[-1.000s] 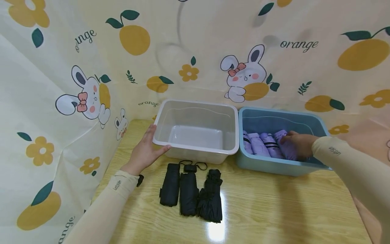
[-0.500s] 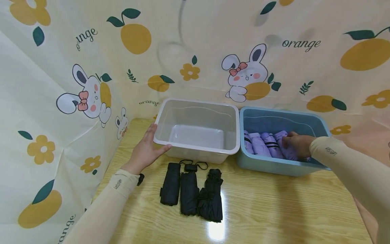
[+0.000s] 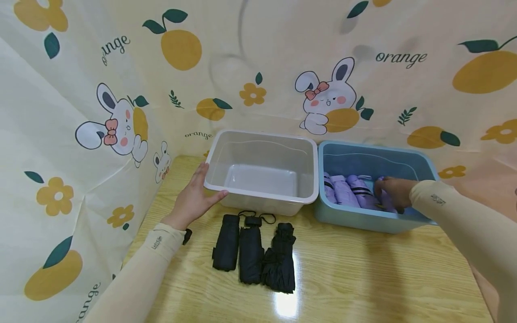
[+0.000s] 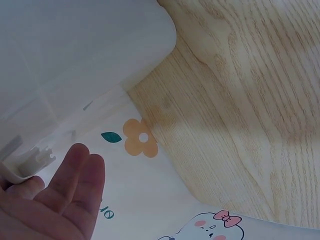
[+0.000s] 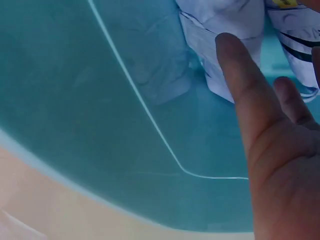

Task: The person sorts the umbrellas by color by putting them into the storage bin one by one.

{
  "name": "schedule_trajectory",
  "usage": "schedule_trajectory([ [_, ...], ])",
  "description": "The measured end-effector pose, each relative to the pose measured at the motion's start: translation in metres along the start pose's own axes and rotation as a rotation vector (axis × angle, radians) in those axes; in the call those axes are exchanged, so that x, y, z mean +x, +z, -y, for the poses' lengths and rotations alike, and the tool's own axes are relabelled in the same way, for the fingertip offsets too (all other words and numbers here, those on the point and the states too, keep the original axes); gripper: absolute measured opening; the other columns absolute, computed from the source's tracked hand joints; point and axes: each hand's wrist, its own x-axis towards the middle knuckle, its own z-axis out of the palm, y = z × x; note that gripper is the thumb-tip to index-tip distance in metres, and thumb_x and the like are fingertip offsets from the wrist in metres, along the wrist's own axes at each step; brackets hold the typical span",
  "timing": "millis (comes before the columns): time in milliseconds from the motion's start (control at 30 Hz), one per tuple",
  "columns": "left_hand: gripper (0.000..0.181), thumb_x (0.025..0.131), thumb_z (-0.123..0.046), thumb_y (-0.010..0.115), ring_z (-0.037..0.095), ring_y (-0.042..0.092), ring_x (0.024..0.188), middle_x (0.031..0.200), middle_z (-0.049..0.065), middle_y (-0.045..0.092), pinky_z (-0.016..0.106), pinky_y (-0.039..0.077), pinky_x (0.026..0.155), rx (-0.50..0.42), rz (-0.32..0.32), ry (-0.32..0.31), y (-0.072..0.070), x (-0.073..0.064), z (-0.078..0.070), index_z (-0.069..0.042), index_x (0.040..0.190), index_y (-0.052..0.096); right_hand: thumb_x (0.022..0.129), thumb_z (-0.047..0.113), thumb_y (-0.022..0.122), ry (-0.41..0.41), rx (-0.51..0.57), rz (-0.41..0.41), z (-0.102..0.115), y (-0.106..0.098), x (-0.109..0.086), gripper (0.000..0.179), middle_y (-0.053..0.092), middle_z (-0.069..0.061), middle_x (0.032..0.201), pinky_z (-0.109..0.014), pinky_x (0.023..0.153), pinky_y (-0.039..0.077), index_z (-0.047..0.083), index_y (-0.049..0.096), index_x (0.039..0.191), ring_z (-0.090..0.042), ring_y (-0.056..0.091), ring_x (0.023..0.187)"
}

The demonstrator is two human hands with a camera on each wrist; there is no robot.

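My right hand (image 3: 393,190) reaches into the blue bin (image 3: 363,220) and grips the rightmost folded purple umbrella (image 3: 386,202). In the right wrist view this umbrella (image 5: 220,20) lies by my thumb, with fingertips in the gap beyond it. Several folded purple umbrellas (image 3: 344,193) lie side by side at the bin's left. My left hand (image 3: 193,197) rests against the left front corner of a white bin (image 3: 258,202), fingers straight and thumb spread. The left wrist view shows those fingers (image 4: 91,175) by the bin's side. Nothing lies inside the white bin.
Three folded black umbrellas (image 3: 250,255) lie in a row on the wooden table (image 3: 343,278) before the white bin. The two bins stand side by side against a printed cloth (image 3: 274,54), which also hangs along the left.
The rightmost purple umbrella has shifted right with my right hand, opening a gap beside its neighbour. My left hand has stayed at the white bin.
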Motion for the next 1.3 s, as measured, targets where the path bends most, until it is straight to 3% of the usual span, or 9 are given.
schedule_trajectory([
  [100,0.108,0.085,-0.067,0.065,0.042,0.043,0.134,0.165,0.011,0.012,0.060,0.045,0.095,-0.002,-0.002,0.007,-0.001,-0.002,-0.001,-0.008,0.160,0.014,0.058,-0.017,0.078,-0.040,-0.063,-0.017,0.005,-0.002,-0.006,0.064,0.048,-0.023,0.115,-0.037,0.059,0.047,0.011,0.059,0.112,-0.035,0.051,0.087],
  [200,0.108,0.086,-0.067,0.065,0.043,0.042,0.134,0.165,0.011,0.012,0.060,0.045,0.095,-0.003,-0.002,0.014,-0.002,-0.004,-0.001,-0.008,0.160,0.014,0.056,-0.017,0.082,-0.061,-0.099,-0.041,0.006,-0.003,-0.011,0.070,0.047,-0.027,0.119,-0.035,0.055,0.047,0.011,0.060,0.116,-0.035,0.052,0.085],
  [433,0.109,0.085,-0.067,0.065,0.042,0.041,0.135,0.165,0.012,0.012,0.060,0.045,0.094,-0.009,-0.001,0.027,-0.002,-0.007,0.002,-0.006,0.160,0.015,0.063,-0.010,0.082,0.005,-0.190,-0.165,0.029,-0.024,-0.033,0.073,0.049,-0.032,0.126,-0.053,0.068,0.055,0.006,0.059,0.131,-0.033,0.058,0.084],
  [567,0.110,0.085,-0.069,0.063,0.041,0.040,0.136,0.165,0.012,0.014,0.059,0.045,0.096,-0.009,-0.005,0.028,0.000,-0.004,0.003,-0.006,0.160,0.014,0.069,0.001,0.084,-0.017,-0.247,-0.268,0.049,-0.043,-0.057,0.071,0.045,-0.035,0.131,-0.056,0.071,0.055,0.002,0.056,0.134,-0.036,0.063,0.087],
  [733,0.110,0.085,-0.069,0.063,0.040,0.038,0.138,0.165,0.013,0.014,0.059,0.044,0.096,-0.017,-0.019,0.037,0.003,0.001,0.004,-0.005,0.160,0.015,0.080,0.023,0.084,-0.069,-0.206,-0.372,0.093,-0.051,-0.095,0.074,0.039,-0.031,0.141,-0.057,0.076,0.054,0.005,0.048,0.143,-0.043,0.061,0.103],
  [867,0.109,0.086,-0.066,0.065,0.041,0.035,0.140,0.164,0.016,0.015,0.060,0.043,0.097,-0.027,-0.025,0.045,0.002,0.000,0.004,-0.004,0.159,0.015,0.085,0.028,0.081,-0.161,-0.167,-0.435,0.134,-0.029,-0.124,0.074,0.037,-0.023,0.145,-0.040,0.063,0.055,0.009,0.044,0.146,-0.025,0.065,0.085],
  [1000,0.109,0.086,-0.065,0.066,0.041,0.033,0.141,0.164,0.017,0.013,0.060,0.041,0.099,-0.030,-0.017,0.037,0.002,-0.002,0.004,-0.003,0.159,0.015,0.084,0.029,0.081,-0.285,-0.175,-0.475,0.167,0.011,-0.143,0.074,0.040,-0.015,0.145,-0.027,0.053,0.048,0.012,0.045,0.146,-0.010,0.061,0.072],
  [1200,0.108,0.086,-0.065,0.066,0.042,0.034,0.139,0.164,0.016,0.012,0.060,0.041,0.100,-0.043,-0.016,0.035,0.001,-0.003,0.001,-0.004,0.160,0.014,0.081,0.033,0.084,-0.372,-0.094,-0.450,0.200,0.074,-0.155,0.081,0.040,-0.010,0.147,-0.024,0.051,0.045,0.015,0.043,0.149,0.002,0.051,0.060],
  [1300,0.109,0.086,-0.065,0.066,0.042,0.034,0.140,0.164,0.017,0.013,0.060,0.040,0.100,-0.054,-0.020,0.043,0.000,-0.004,-0.002,-0.004,0.160,0.015,0.078,0.034,0.086,-0.369,-0.051,-0.441,0.210,0.101,-0.156,0.086,0.042,-0.009,0.146,-0.027,0.056,0.049,0.019,0.042,0.150,-0.001,0.056,0.070],
])
